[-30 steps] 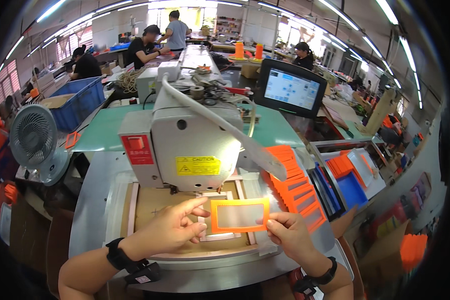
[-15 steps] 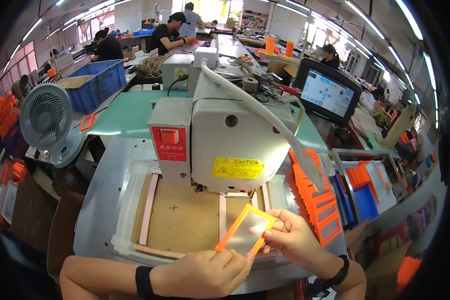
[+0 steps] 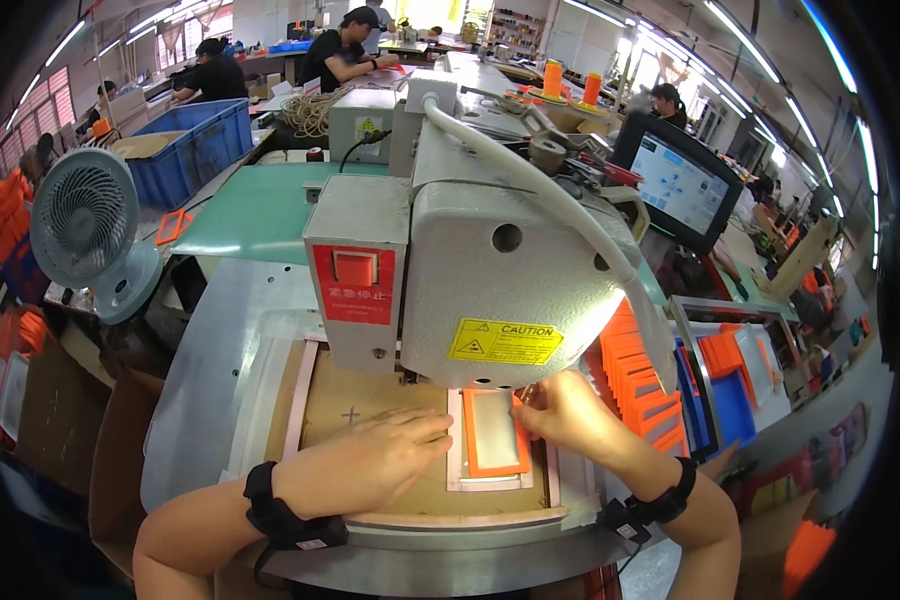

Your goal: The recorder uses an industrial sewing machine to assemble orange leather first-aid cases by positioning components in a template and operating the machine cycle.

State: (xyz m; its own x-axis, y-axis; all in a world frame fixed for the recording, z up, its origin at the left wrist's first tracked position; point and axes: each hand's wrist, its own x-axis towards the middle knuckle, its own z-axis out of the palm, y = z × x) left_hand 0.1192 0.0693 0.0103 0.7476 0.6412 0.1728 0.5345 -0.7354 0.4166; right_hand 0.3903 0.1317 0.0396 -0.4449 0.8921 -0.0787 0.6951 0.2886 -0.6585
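An orange rectangular frame with a pale translucent middle [image 3: 490, 430] lies in a narrow pink-edged slot on the tan fixture board [image 3: 345, 415], under the grey machine head [image 3: 505, 280]. My right hand [image 3: 570, 420] pinches the frame's right edge near its upper end, fingertips partly hidden. My left hand [image 3: 375, 462] lies with fingers stretched out on the board just left of the slot, holding nothing.
Stacked orange frames [image 3: 640, 390] are at the right, beside blue trays [image 3: 730, 405] and a screen [image 3: 675, 180]. A fan [image 3: 80, 225], blue crate [image 3: 185, 150] and green mat [image 3: 250, 215] are at the left. Several people work farther back.
The orange frame has moved down from my two-handed grip onto the board, turning lengthwise. My left hand has let go and moved left; my right hand has moved up toward the machine head.
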